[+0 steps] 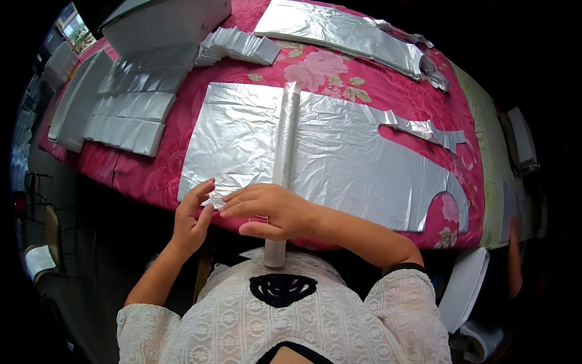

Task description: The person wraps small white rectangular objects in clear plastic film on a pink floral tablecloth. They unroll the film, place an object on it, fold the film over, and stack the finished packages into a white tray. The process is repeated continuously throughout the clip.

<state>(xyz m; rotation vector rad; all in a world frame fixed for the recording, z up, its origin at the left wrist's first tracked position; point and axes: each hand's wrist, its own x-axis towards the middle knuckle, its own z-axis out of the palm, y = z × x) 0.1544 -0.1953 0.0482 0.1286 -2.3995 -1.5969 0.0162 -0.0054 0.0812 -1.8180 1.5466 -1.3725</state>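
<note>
A large silver plastic bag [339, 151] lies flat on the pink flowered tablecloth [315, 67], its cut-out handles to the right. A long clear-wrapped tube [285, 145] lies across the bag and reaches down to my chest. My left hand [193, 212] pinches the bag's near left corner at the table edge, fingers apart. My right hand [273, 209] rests over the tube's lower part with fingers stretched left onto the same crumpled corner.
Folded silver bags [130, 112] lie stacked at the left, with a fanned pile [239, 45] behind them. Another flat bag [345, 33] lies at the far side. A white box [163, 24] stands at the back left. Another person's arm [515, 267] shows at the right.
</note>
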